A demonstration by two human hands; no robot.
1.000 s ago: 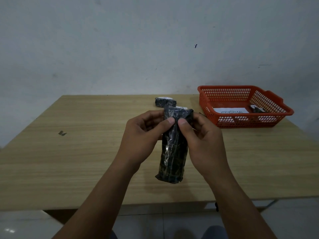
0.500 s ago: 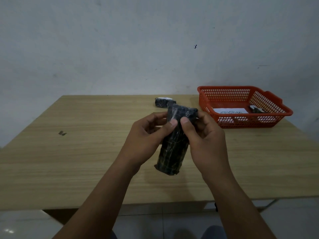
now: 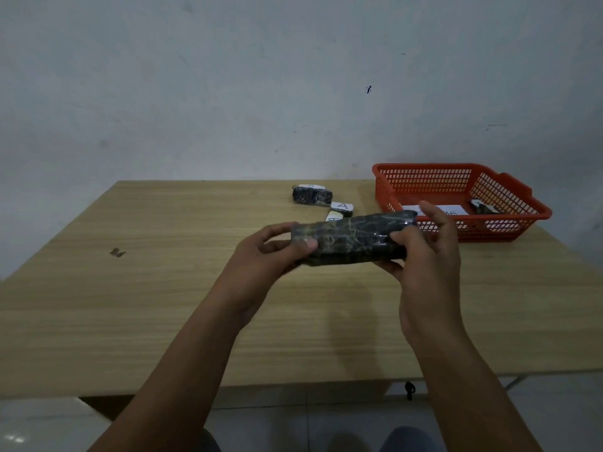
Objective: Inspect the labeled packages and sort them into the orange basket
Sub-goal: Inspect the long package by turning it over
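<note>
At frame centre, the left hand [image 3: 261, 252] and right hand [image 3: 424, 252] both pinch a dark wrapped package [image 3: 352, 238], held crosswise above the table [image 3: 146, 305]. The orange basket [image 3: 509, 203] (1 small package inside) sits at right; 2 labeled packages [image 3: 311, 194] lie behind.

Both forearms bare to frame edge; no sleeves, watch, rings or gloves visible. Left hand [image 3: 261, 252] and right hand [image 3: 427, 256] uncovered. Knees at bottom edge in dark blue-grey fabric [image 3: 404, 440].
</note>
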